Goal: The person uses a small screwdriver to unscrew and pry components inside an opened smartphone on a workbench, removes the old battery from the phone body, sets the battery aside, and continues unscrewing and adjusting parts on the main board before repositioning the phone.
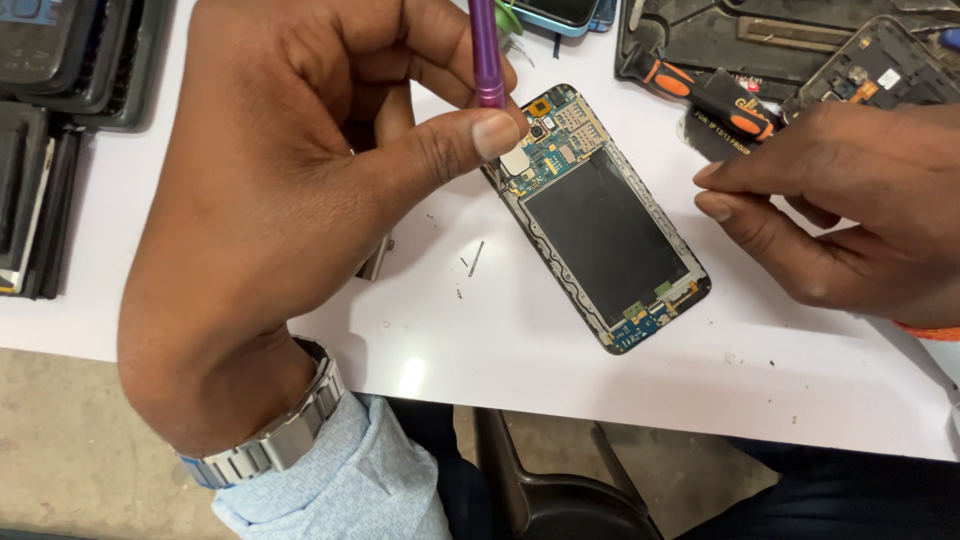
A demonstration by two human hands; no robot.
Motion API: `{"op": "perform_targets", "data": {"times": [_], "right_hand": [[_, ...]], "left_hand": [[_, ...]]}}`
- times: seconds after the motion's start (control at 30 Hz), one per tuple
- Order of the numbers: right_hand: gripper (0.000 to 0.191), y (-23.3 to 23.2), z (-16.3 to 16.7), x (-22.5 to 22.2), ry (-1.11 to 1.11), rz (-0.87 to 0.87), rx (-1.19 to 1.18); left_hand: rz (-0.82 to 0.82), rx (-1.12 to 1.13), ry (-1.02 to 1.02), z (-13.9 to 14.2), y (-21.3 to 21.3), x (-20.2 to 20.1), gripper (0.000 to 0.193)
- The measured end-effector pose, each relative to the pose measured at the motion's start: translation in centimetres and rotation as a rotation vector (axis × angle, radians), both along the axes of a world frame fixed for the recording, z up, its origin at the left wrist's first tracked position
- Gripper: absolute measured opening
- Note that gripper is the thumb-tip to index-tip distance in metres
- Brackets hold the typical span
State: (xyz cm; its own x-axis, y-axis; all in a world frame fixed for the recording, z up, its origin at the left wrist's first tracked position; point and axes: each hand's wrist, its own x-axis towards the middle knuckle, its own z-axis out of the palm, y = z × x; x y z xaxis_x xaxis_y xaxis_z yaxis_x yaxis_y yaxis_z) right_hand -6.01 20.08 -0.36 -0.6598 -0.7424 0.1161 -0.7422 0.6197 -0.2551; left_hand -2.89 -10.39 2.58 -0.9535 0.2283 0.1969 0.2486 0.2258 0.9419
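I am looking down at a white desk [560, 350] where an opened smartphone [600, 215] is lying at an angle in the middle of the frame, its back cover off. Its dark battery panel is facing up, with a blue circuit board showing at the top end and a smaller blue board at the bottom end.

My left hand [300, 200] is filling the left half of the frame, with a metal wristwatch [275, 435] and a light blue shirt cuff [340, 490] at the wrist. Its grip is pinching a purple screwdriver [486, 50] between thumb and fingers, holding it nearly upright. The tool's lower end is hidden behind my thumb, just over the top left corner of the phone, so I cannot tell whether the tip is touching the board.

My right hand [850, 210] is coming in from the right edge of the frame, just beside the phone's right side but not touching it. Its thumb and forefinger are pressed close together, tips pointing toward the phone; I cannot tell whether anything is caught between them.

A few tiny screws [476, 258] are lying loose on the desk left of the phone. In the upper right, an orange-and-black screwdriver [710, 95] is resting on a black tray [780, 40] beside another stripped phone frame [870, 65]. Dark phone parts [50, 130] are stacked along the upper left edge. A dark chair [550, 480] is showing below the desk.
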Motion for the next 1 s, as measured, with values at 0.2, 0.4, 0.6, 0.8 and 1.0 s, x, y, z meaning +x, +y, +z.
{"op": "perform_targets", "data": {"times": [0.2, 0.4, 0.6, 0.8, 1.0], "right_hand": [[0.016, 0.0, -0.2, 0.3, -0.030, -0.065, 0.035], [0.015, 0.0, -0.9, 0.6, 0.025, -0.012, -0.080], [0.014, 0.5, -1.4, 0.8, 0.009, -0.037, -0.126], [0.017, -0.1, -1.2, 0.9, 0.015, -0.114, -0.045], [0.020, -2.8, -0.1, 1.7, -0.006, -0.129, 0.009]], "left_hand": [[0.009, -0.016, 0.005, -0.5, -0.2, -0.3, 0.015], [0.023, -0.017, 0.023, -0.8, -0.5, -0.4, 0.015], [0.013, -0.017, 0.038, -1.1, -0.7, -0.5, 0.013], [0.017, -0.046, 0.057, -1.6, -0.9, -0.7, 0.014], [-0.003, 0.006, 0.129, -1.9, -1.4, -0.5, 0.015]]}}
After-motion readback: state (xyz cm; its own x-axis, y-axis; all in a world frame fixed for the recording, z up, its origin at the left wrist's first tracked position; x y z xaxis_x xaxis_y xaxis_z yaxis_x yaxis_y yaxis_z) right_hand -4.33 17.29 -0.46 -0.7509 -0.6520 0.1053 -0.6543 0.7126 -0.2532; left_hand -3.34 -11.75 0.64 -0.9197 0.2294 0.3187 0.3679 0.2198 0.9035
